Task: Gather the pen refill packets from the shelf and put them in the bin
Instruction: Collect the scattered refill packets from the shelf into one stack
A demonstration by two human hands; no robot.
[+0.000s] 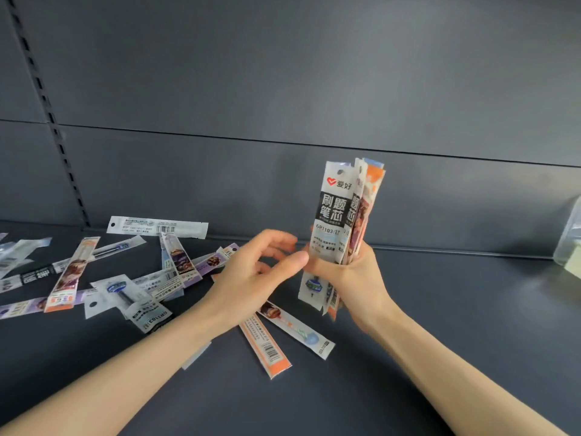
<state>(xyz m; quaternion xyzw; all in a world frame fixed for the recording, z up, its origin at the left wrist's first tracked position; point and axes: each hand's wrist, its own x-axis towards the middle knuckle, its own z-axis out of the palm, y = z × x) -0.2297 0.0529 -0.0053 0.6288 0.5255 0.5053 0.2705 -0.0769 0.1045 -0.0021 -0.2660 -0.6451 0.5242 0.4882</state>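
Packets in an upright bundle [341, 215], at least four by their top edges, are clamped in the right grip [355, 278]. The left grip [251, 272] hovers just beside it, fingers loosely apart, holding nothing. Over a dozen loose packets [67, 275] overlap on the shelf [456, 309], with open room to the right. The leftmost are cut off.

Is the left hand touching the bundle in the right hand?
Cannot tell. Head view: the left hand has its blurred thumb at the edge of the packet bundle the right hand grips; neither contact nor gap shows plainly.
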